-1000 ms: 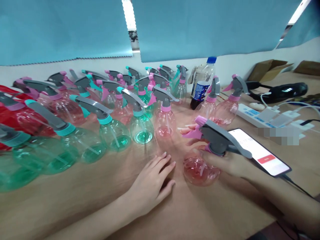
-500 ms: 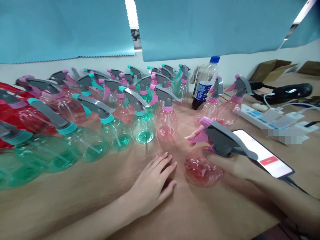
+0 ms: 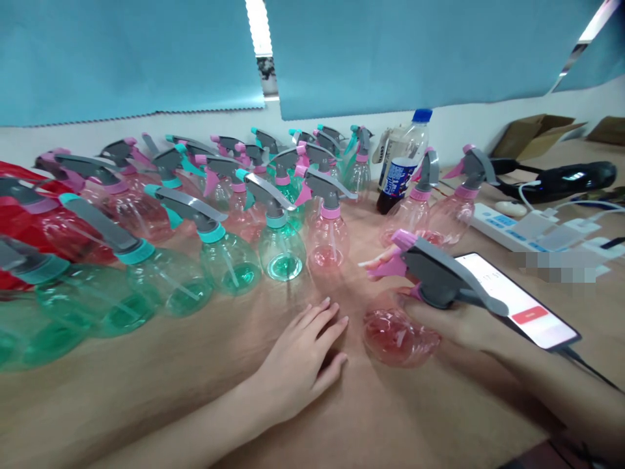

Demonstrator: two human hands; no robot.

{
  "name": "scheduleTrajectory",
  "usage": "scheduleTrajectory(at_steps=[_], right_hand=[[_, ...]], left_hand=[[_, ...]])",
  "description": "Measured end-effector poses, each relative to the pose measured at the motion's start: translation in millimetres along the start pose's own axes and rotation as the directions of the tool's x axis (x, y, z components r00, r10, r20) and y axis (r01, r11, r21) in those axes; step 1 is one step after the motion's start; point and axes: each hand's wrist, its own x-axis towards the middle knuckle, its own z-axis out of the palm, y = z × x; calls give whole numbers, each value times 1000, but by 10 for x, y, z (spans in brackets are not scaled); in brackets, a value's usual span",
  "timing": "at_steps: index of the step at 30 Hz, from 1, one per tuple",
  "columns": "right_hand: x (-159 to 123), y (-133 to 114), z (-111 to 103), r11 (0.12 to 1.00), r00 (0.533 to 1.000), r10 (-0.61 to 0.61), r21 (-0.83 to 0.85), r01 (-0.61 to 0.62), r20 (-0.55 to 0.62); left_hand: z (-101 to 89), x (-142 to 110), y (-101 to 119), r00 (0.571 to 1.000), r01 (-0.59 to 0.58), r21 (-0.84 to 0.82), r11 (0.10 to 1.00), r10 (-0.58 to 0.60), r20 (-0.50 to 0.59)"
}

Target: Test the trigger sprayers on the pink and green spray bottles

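Observation:
My right hand point(image 3: 434, 319) grips a pink spray bottle point(image 3: 400, 335) near its neck, under the grey and pink trigger head, which hides part of the fingers. The bottle's base is at the brown tabletop, and some fingertips show beyond the pink trigger. Flat on the table to the left lies my left hand point(image 3: 307, 352), fingers spread and holding nothing. Just beyond it stand a green spray bottle point(image 3: 282, 251) and another pink spray bottle point(image 3: 328, 241), both upright with their trigger heads on.
Several green and pink spray bottles point(image 3: 229, 260) fill the left and back. A cola bottle point(image 3: 398, 172) stands near the wall. On the right lie a lit phone point(image 3: 527, 306), a white power strip point(image 3: 502, 228) with plugs, a black object point(image 3: 576, 179) and a cardboard box point(image 3: 534, 140).
The view has shifted very slightly. Both hands and the held spray bottle stay in practically the same place.

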Motion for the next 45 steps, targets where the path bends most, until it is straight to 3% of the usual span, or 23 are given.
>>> scheduleTrajectory(at_steps=[6,12,20,28,38,45], right_hand=[[-5,38,31,999,996,-48,7,48,76],[29,-74,23,993,995,-99,66,96,31],[-25,14,26,995,995,-59,87,53,75],[41,-63,31,988,993,-109,111,103,42],[42,-59,41,982,996,-60,186,45,71],[-18,64,35,977,991,-66,209,41,113]], left_hand=[[1,8,3,1000,-14,42,999,13,24],[-6,4,13,999,-7,47,999,5,33],[12,16,12,1000,-7,42,999,6,24],[17,-3,4,1000,-14,47,999,13,18],[26,8,4,1000,-6,31,1000,6,7],[12,8,15,1000,-7,11,1000,7,2]])
